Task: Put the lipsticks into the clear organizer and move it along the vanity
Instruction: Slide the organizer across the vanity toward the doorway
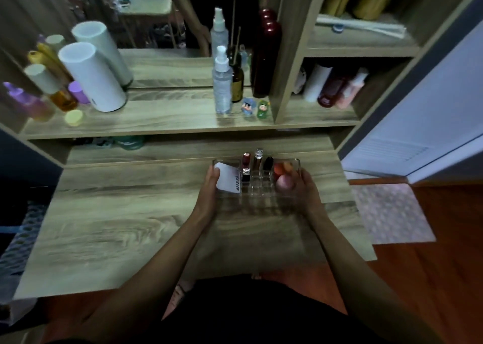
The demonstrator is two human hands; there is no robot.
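The clear organizer [257, 188] sits on the wooden vanity top [125, 221], right of centre toward the back. Several lipsticks stand upright in its middle slots: a dark red one [246, 159], a brown one with a clear cap [257, 160], a black one [268, 164] and a short black one with a silver top [246, 177]. A white card [228, 181] fills its left compartment and pink and orange sponges [283, 177] its right one. My left hand [209, 190] grips the organizer's left end. My right hand [304, 189] grips its right end.
The raised shelf [167, 120] behind holds a white cylinder [91, 78], a spray bottle [222, 82], several coloured bottles at the left and two small figurines [254, 108]. A mirror stands behind it. A side cubby [332, 87] holds more bottles. A patterned mat [389, 213] lies on the floor at right.
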